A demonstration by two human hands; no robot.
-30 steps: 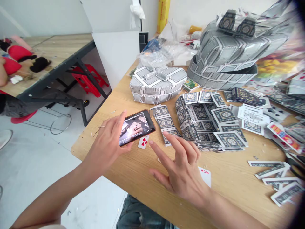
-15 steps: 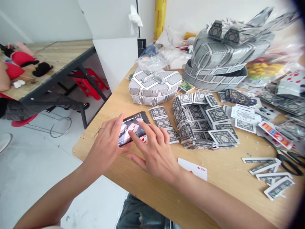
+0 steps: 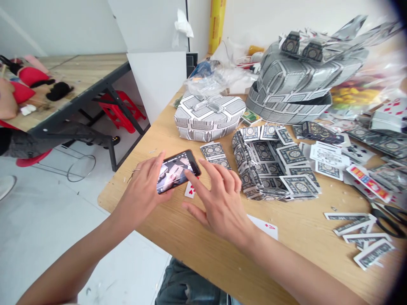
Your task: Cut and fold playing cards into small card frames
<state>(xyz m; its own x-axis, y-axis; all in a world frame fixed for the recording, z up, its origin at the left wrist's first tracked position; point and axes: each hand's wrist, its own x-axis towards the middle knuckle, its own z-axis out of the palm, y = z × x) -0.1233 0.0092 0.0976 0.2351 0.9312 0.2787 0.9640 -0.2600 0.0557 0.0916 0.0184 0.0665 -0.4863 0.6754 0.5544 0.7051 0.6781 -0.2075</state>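
Note:
A smartphone [image 3: 177, 170] with a lit screen is held sideways in my left hand [image 3: 141, 186], whose fingers and thumb grip its left end. The screen shows a picture, with what looks like patterned cards in it. My right hand [image 3: 219, 199] is spread over the table, its index fingertip at the screen's lower right. Nothing is held in it. Part of a red-pipped playing card [image 3: 190, 191] shows below the phone. An ace of diamonds [image 3: 269, 228] lies partly under my right wrist. Right of the phone is a partly built box of folded cards [image 3: 270, 165].
A lidded box made of cards [image 3: 210, 118] and a larger card-built structure [image 3: 302, 80] stand at the back. To the right lie scissors [image 3: 386, 220], cut card strips [image 3: 359, 228] and loose cards [image 3: 329, 156]. Another person's arm [image 3: 6, 101] rests on the far-left table.
My right hand has shifted right, its index finger sliding from the screen's middle toward its right side. My left hand keeps the phone nearly still, and the view has turned slightly.

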